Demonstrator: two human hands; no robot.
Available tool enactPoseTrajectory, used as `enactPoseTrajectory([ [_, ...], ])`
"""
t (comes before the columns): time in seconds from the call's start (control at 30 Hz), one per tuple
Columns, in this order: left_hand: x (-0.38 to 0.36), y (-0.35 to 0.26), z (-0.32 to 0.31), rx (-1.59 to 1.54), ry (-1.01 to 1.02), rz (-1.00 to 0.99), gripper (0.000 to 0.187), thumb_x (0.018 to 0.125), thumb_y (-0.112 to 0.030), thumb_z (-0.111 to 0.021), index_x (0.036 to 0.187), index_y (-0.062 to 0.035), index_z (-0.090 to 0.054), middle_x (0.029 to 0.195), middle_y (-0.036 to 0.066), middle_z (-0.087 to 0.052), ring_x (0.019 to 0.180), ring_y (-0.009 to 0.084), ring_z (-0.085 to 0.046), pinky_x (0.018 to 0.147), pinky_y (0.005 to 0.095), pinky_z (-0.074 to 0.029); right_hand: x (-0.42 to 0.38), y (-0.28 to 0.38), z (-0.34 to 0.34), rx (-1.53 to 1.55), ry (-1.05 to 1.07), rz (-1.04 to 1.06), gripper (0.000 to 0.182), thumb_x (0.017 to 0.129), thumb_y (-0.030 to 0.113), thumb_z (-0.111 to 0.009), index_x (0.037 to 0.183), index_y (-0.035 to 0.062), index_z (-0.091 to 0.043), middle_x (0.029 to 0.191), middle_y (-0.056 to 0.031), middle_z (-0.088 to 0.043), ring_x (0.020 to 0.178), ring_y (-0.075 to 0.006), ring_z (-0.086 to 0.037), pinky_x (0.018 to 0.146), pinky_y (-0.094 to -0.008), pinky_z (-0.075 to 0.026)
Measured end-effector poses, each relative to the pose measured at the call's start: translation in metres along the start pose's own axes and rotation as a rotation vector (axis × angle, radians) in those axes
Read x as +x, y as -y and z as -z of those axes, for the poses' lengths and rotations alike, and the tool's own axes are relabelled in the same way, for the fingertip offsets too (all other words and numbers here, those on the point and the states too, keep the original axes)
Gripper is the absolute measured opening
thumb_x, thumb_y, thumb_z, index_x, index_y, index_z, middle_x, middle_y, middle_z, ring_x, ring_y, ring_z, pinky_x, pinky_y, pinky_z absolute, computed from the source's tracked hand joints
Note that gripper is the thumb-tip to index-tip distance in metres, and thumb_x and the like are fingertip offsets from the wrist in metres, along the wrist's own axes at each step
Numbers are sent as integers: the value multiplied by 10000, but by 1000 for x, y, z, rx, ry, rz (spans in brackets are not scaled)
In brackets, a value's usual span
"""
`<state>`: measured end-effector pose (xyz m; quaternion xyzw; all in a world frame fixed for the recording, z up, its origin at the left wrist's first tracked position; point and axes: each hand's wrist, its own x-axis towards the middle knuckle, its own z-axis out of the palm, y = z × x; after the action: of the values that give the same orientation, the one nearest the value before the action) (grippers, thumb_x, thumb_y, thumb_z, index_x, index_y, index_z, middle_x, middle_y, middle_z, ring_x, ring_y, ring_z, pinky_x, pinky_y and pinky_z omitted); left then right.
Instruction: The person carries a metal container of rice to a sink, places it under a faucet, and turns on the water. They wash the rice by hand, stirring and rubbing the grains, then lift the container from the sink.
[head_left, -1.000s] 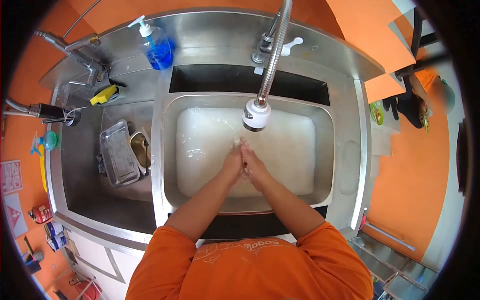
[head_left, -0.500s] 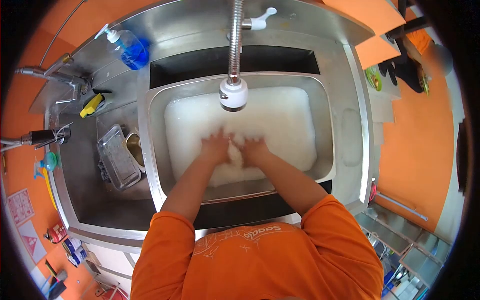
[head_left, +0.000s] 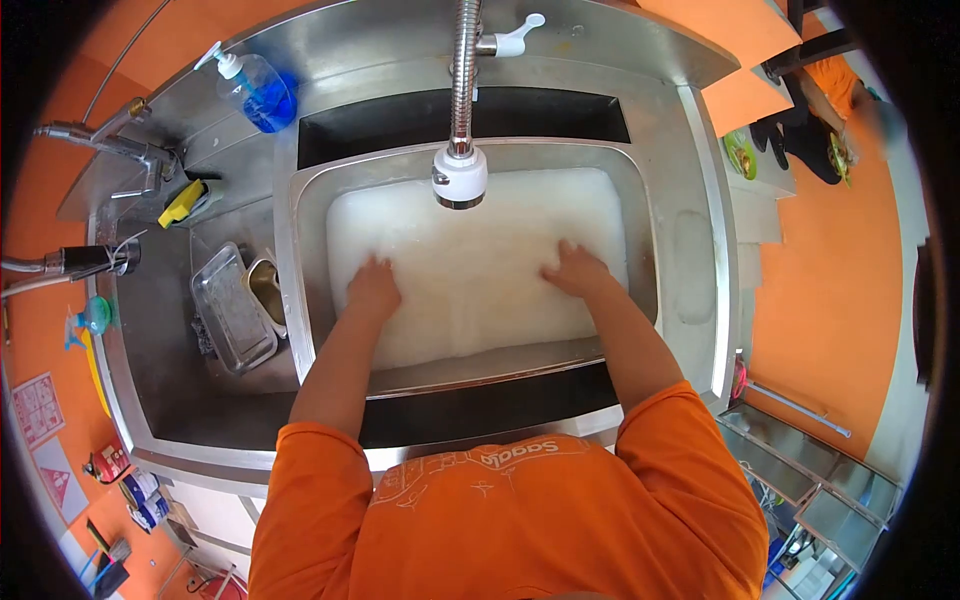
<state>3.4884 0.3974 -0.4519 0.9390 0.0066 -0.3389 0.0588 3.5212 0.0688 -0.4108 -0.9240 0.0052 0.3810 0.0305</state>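
Note:
A large steel basin [head_left: 645, 240] holds cloudy whitish water [head_left: 470, 270]. My left hand [head_left: 374, 288] is at the left side of the water, its fingers apart and partly dipped in. Near the right side, my right hand [head_left: 578, 270] has its fingers spread at the water's surface. Neither hand shows anything in its grasp. What lies under the cloudy water is hidden. A white faucet head [head_left: 460, 178] on a coiled metal hose hangs over the basin's far part, beyond both hands.
On the left, a second sink [head_left: 160, 350] holds a clear tray [head_left: 235, 310] and a metal container [head_left: 265, 290]. A blue soap bottle [head_left: 262, 98] and a yellow sponge [head_left: 181, 204] are at the back left. Another person [head_left: 830, 85] is at the upper right.
My hands were close together in the middle of the water. They have moved apart, the left one to the left side and the right one to the right.

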Motion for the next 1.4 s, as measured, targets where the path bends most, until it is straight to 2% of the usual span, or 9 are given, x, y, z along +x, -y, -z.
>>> enactPoseTrajectory([
  [0.4,-11,-16,-42,-131,265,-100,721,779,-441,-437,1288,21,-221,1316,232,-234,1243,359,-173,971,486,-221,-14,42,-36,28,505,275,588,781,438,-427,1071,-69,-498,1174,-266,-423,1106,-349,-403,956,-370,-293],
  [0.57,-32,-78,-23,-1314,246,417,651,818,-531,-357,1193,1,-385,1174,154,-456,1078,246,-439,918,373,-334,-15,98,-63,718,294,428,670,797,470,-413,1231,-34,-340,1261,-231,-351,1187,-297,-326,981,-352,-241],
  [0.7,-56,-100,11,-1927,247,150,641,820,-566,-333,1173,-36,-409,1084,108,-520,978,213,-501,872,323,-373,-50,154,-58,1128,156,-38,783,801,583,-325,1317,15,-167,1331,-171,-256,1232,-249,-236,993,-377,-204],
  [0.77,-54,-108,6,-2235,252,111,632,827,-572,-313,1175,-54,-418,1094,96,-514,990,208,-491,863,323,-373,-36,151,-44,1328,96,139,775,807,585,-315,1313,13,-181,1332,-170,-251,1238,-254,-219,1001,-376,-186],
  [0.93,-58,-108,39,-2232,279,96,606,838,-550,-321,1253,-109,-325,1259,78,-372,1124,224,-384,908,360,-325,-52,164,-7,1683,176,19,683,851,525,-272,1300,13,-227,1345,-168,-235,1253,-293,-184,1018,-362,-138],
  [1.0,-49,-111,37,-2284,132,59,598,844,-537,-325,1236,-86,-353,1230,84,-408,1098,214,-411,904,339,-330,-41,164,-25,1368,-159,424,630,874,483,-240,1288,8,-255,1341,-171,-246,1243,-311,-205,1018,-362,-139],
  [1.2,-20,-111,17,-2000,148,-34,610,869,-488,-304,1225,6,-348,1275,135,-352,1187,235,-316,953,320,-282,28,114,-31,959,-330,487,599,858,451,-335,1293,47,-260,1333,-209,-227,1227,-362,-215,1020,-403,-144],
  [1.27,3,-99,-3,-1484,-337,-350,610,849,-451,-388,1271,-20,-300,1342,152,-250,1255,258,-204,978,387,-251,22,107,-22,716,-392,448,602,835,425,-394,1289,49,-271,1329,-213,-232,1230,-356,-215,1018,-413,-154],
  [1.4,-8,-81,17,-327,-329,-162,615,803,-416,-473,1292,-88,-294,1377,151,-159,1276,280,-145,979,464,-231,-3,108,-9,-85,-446,397,612,762,354,-525,1264,63,-329,1333,-194,-238,1229,-331,-242,990,-447,-216],
])
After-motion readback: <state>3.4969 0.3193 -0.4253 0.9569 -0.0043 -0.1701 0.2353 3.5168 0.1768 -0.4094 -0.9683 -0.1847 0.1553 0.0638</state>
